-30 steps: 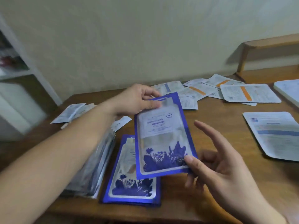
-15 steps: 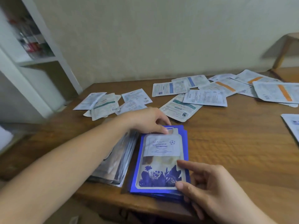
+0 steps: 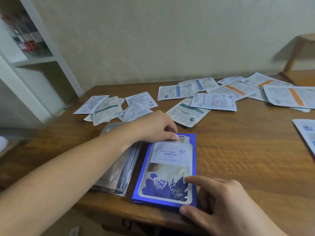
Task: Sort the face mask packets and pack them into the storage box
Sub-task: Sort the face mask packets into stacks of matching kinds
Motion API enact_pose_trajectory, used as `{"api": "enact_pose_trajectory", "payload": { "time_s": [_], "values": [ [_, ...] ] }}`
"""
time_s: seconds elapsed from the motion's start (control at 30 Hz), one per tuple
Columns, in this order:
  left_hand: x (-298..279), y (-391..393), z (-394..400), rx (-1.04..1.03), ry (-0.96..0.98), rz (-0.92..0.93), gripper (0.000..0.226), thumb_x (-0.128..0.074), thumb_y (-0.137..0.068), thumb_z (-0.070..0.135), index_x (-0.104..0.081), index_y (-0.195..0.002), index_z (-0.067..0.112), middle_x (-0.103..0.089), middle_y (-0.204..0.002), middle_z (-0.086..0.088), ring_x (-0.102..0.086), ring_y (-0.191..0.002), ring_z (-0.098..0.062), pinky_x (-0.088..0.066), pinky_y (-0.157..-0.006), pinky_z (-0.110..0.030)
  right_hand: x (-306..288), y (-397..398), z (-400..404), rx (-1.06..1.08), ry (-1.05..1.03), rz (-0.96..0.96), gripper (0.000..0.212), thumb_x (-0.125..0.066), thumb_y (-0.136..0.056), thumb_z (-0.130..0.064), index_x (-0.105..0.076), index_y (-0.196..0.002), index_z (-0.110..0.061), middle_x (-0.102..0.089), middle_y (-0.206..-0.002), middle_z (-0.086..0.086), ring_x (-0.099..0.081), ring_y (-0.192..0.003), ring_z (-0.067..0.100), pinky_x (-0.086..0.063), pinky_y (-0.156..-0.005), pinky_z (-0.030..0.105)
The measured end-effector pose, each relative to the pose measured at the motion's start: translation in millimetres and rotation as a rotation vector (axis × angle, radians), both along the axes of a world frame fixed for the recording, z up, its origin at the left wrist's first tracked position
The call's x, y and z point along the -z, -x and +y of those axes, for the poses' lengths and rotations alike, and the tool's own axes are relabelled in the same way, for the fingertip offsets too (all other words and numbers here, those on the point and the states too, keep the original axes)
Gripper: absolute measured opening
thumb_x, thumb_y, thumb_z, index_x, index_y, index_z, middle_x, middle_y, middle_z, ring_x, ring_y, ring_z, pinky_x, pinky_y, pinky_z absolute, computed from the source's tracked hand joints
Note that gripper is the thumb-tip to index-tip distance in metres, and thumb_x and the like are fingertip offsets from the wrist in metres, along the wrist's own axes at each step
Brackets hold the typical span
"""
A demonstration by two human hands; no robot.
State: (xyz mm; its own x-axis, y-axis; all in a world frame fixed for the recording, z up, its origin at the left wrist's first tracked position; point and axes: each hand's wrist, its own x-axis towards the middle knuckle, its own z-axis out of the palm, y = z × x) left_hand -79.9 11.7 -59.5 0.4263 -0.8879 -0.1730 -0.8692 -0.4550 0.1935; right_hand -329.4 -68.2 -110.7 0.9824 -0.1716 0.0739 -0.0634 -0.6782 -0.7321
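Table: a brown wooden table (image 3: 238,150) with visible grain carries everything; its near edge runs just under both hands.
Room: a pale wall beyond the hands; a white shelf unit (image 3: 34,62) stands beyond the left forearm, with blurred items on an upper shelf; a wooden frame (image 3: 296,53) stands well beyond the right hand.
Left hand: the left hand (image 3: 153,126) reaches across from the left, fingers curled down, fingertips resting on the far end of the blue packet stack; whether it pinches or only presses cannot be told.
Right hand: the right hand (image 3: 219,203) sits at the near right corner, index fingertip on the top face, thumb against the near edge, pinching that corner.
Blue packet stack: the blue packet stack (image 3: 168,169) lies flat between the two hands, flower print toward the right hand.
Silver packet stack: a silver packet stack (image 3: 119,171) lies under the left wrist, just beside the blue one.
Loose white packets: loose white packets (image 3: 213,101) lie scattered beyond the left hand, some overlapping; another (image 3: 306,135) lies beyond the right hand at the frame edge.
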Motion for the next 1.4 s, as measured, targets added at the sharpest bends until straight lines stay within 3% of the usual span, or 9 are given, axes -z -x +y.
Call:
{"api": "enact_pose_trajectory", "payload": {
  "time_s": [0.2, 0.37, 0.47, 0.6, 0.73, 0.93, 1.17, 1.3, 1.4],
  "values": [
    [3, 0, 0, -0.004, -0.04, -0.03, 0.028, -0.06, -0.093, 0.049, -0.073, -0.112, 0.035, -0.062, -0.097, 0.019, -0.059, -0.093, -0.004, -0.046, -0.073, -0.023, 8, -3, 0, 0.011, 0.075, -0.027, 0.079, -0.051, -0.052, -0.079, -0.057, -0.125, -0.049, -0.048, -0.079, -0.049, -0.046, -0.062, -0.015, -0.049, -0.07, 0.019],
    [-4, 5, 4, 0.032, -0.046, -0.164, 0.039, -0.054, -0.093, 0.055, -0.066, -0.124, 0.034, -0.065, -0.114, 0.011, -0.058, -0.106, -0.011, -0.047, -0.088, -0.031, 5, -2, -3, 0.028, 0.147, -0.082, 0.074, -0.057, -0.059, -0.08, -0.061, -0.119, -0.037, -0.044, -0.066, -0.044, -0.041, -0.053, -0.021, -0.042, -0.051, 0.007],
    [-26, 4, 26, -0.001, 0.159, -0.201, 0.043, -0.054, -0.095, 0.052, -0.06, -0.131, 0.03, -0.06, -0.128, 0.01, -0.052, -0.119, -0.009, -0.041, -0.101, -0.029, -7, 0, -5, 0.109, 0.188, -0.181, 0.065, -0.046, -0.07, -0.086, -0.066, -0.108, -0.038, -0.038, -0.063, -0.043, -0.036, -0.05, -0.022, -0.04, -0.045, 0.008],
    [-44, -15, 88, -0.156, 0.444, -0.172, 0.036, -0.052, -0.099, 0.04, -0.062, -0.13, 0.025, -0.06, -0.129, 0.012, -0.049, -0.113, 0.002, -0.034, -0.091, -0.007, -31, -19, 4, 0.086, 0.433, -0.326, 0.042, -0.048, -0.076, -0.07, -0.071, -0.095, -0.04, -0.053, -0.07, -0.032, -0.043, -0.063, -0.008, -0.047, -0.049, 0.019],
    [-21, -40, 159, -0.404, 0.338, -0.084, 0.035, -0.045, -0.103, 0.024, -0.056, -0.136, 0.028, -0.053, -0.138, 0.016, -0.046, -0.13, -0.004, -0.037, -0.105, -0.024, -44, -64, 24, -0.133, 0.604, -0.358, 0.034, -0.05, -0.083, -0.059, -0.071, -0.091, -0.034, -0.066, -0.092, -0.02, -0.061, -0.091, 0.012, -0.054, -0.071, 0.028],
    [18, -57, 213, -0.444, 0.088, -0.072, 0.049, -0.038, -0.1, 0.001, -0.056, -0.136, 0.029, -0.045, -0.15, 0.012, -0.033, -0.139, -0.002, -0.017, -0.114, -0.017, -42, -134, 45, -0.345, 0.849, -0.077, 0.064, -0.014, -0.087, -0.059, -0.069, -0.088, -0.025, -0.068, -0.098, -0.009, -0.051, -0.113, 0.02, -0.039, -0.094, 0.042],
    [26, -55, 211, -0.322, 0.085, -0.067, 0.047, -0.039, -0.102, 0.009, -0.059, -0.133, 0.037, -0.032, -0.155, 0.019, -0.012, -0.146, 0.0, -0.006, -0.12, -0.024, -33, -144, 50, -0.417, 0.861, -0.033, 0.035, -0.027, -0.09, -0.038, -0.058, -0.08, -0.023, -0.064, -0.093, -0.004, -0.052, -0.103, 0.022, -0.034, -0.092, 0.041],
    [27, -55, 209, -0.319, 0.134, -0.038, 0.047, -0.04, -0.1, 0.005, -0.063, -0.129, 0.034, -0.033, -0.155, 0.018, -0.013, -0.141, 0.006, -0.005, -0.115, -0.017, -29, -145, 51, -0.456, 0.831, -0.029, 0.047, -0.016, -0.073, -0.032, -0.062, -0.079, -0.023, -0.068, -0.094, -0.005, -0.056, -0.107, 0.02, -0.037, -0.096, 0.044],
    [28, -56, 208, -0.329, 0.147, -0.003, 0.048, -0.041, -0.1, 0.003, -0.066, -0.126, 0.034, -0.033, -0.153, 0.02, -0.011, -0.134, 0.012, -0.006, -0.114, -0.015, -21, -149, 53, -0.457, 0.827, -0.043, 0.036, -0.024, -0.07, -0.032, -0.059, -0.068, -0.024, -0.067, -0.081, -0.006, -0.061, -0.094, 0.018, -0.046, -0.083, 0.04]
  ]
}}
